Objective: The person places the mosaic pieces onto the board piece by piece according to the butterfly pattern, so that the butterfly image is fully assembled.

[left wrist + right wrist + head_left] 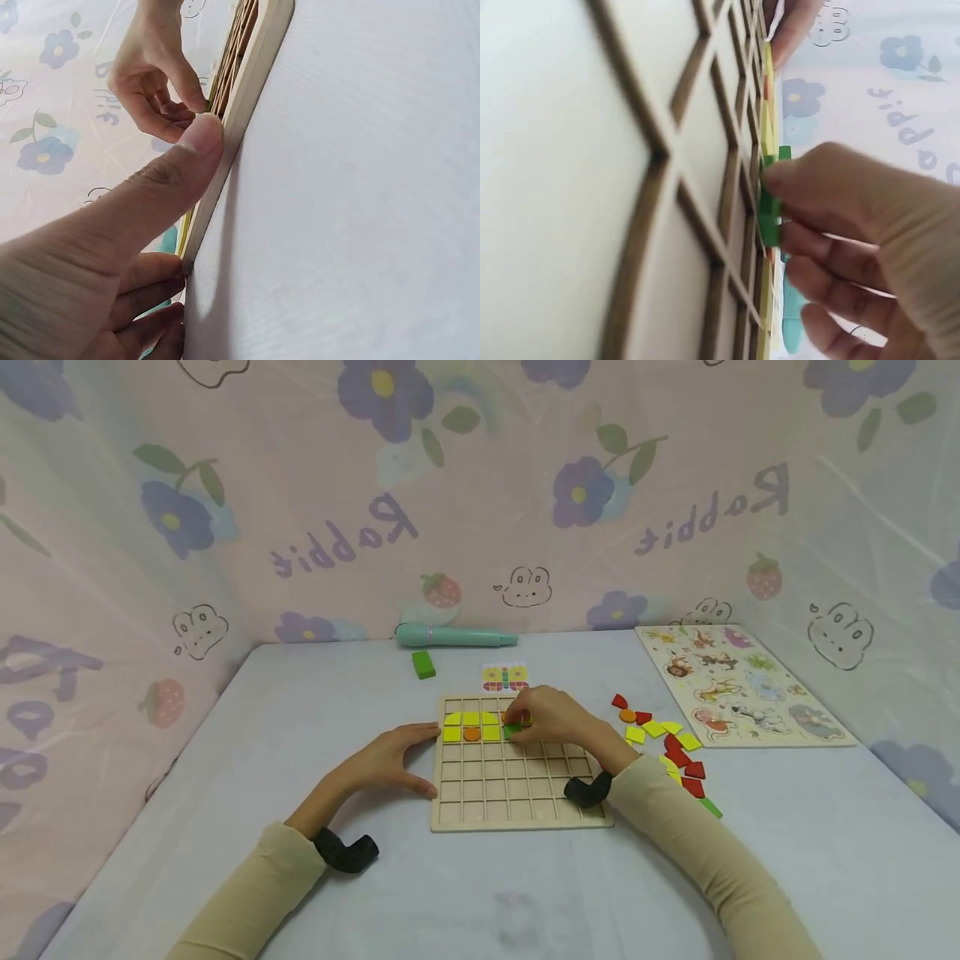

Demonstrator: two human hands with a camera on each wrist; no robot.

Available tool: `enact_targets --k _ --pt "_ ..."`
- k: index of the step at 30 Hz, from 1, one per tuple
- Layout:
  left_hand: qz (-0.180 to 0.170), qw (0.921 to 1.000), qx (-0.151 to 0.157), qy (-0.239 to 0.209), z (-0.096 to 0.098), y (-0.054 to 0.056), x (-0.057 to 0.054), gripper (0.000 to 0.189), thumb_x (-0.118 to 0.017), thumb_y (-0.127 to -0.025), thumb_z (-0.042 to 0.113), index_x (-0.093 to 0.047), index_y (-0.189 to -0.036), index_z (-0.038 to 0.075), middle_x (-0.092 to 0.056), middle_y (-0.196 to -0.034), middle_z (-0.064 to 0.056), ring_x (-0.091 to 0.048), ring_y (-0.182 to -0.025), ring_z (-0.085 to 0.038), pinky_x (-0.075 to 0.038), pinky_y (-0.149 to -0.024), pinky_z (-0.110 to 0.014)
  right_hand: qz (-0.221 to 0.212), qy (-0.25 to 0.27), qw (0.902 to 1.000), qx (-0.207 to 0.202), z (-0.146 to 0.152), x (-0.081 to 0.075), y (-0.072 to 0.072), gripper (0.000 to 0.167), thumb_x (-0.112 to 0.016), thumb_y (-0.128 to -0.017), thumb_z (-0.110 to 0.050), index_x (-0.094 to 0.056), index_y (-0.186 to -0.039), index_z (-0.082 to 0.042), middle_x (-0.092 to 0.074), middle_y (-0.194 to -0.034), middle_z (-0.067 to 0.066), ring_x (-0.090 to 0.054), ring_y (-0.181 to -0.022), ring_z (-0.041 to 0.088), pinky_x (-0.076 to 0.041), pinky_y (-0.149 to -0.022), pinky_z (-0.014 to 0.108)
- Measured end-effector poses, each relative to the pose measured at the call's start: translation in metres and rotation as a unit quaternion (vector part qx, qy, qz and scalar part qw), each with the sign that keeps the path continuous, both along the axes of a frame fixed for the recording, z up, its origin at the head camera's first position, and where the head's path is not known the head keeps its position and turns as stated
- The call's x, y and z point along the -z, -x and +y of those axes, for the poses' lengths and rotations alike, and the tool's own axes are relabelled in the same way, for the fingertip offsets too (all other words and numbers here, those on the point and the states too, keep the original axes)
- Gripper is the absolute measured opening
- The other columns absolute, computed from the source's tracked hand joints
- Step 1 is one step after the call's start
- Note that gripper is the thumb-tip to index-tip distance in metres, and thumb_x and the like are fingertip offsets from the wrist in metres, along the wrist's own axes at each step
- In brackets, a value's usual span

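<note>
Pale table (450, 885) in front of me, faint blurred print near its close edge. Beige sleeves (247, 893) reach in. Wooden grid board (517, 827) flat mid-table. Left hand (382, 764) spread, thumb and fingers touching the board's left side. Right hand (555, 718) pinches a green piece (768, 210) at the grid's far part; can't tell if it's fully seated. Yellow pieces (452, 733) and an orange disc (472, 734) sit in cells left of it. Loose pieces (693, 787) scattered right of the board. Animal puzzle (693, 664) far right. Butterfly card (495, 667) just beyond the board, then green block (423, 664), teal pen (457, 637). Floral rabbit-print cloth (480, 510) walls the back and sides.
</note>
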State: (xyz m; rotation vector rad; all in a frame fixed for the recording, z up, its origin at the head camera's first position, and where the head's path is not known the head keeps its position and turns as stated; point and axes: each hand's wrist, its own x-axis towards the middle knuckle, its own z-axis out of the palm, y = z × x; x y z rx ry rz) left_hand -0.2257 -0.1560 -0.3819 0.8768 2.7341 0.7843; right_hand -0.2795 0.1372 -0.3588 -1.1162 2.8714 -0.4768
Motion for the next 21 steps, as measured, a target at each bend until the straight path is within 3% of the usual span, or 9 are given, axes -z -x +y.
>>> enact_targets --k 13,21 --pt "-0.005 1.0 -0.002 0.003 0.001 0.0 -0.001 0.097 -0.083 -0.064 0.045 -0.04 -0.141 0.006 -0.037 -0.147 -0.011 -0.03 -0.136 -0.031 -0.025 -0.111 -0.049 -0.017 0.044 0.9969 -0.063 0.004 0.006 0.004 0.023 -0.074 -0.08 -0.02 -0.073 -0.1 -0.007 -0.067 -0.088 -0.001 -0.056 -0.073 0.007 -0.049 -0.068 0.023" --pt "0.0 1.0 -0.002 0.005 0.0 0.0 0.001 0.098 -0.081 -0.064 0.048 -0.039 -0.142 0.005 -0.037 -0.147 -0.011 -0.03 -0.136 -0.031 -0.025 -0.11 -0.049 0.006 0.092 0.9941 -0.058 0.032 -0.004 -0.001 0.019 -0.073 -0.081 -0.015 -0.072 -0.098 -0.007 -0.068 -0.092 0.001 -0.06 -0.079 0.011 -0.053 -0.071 0.031"
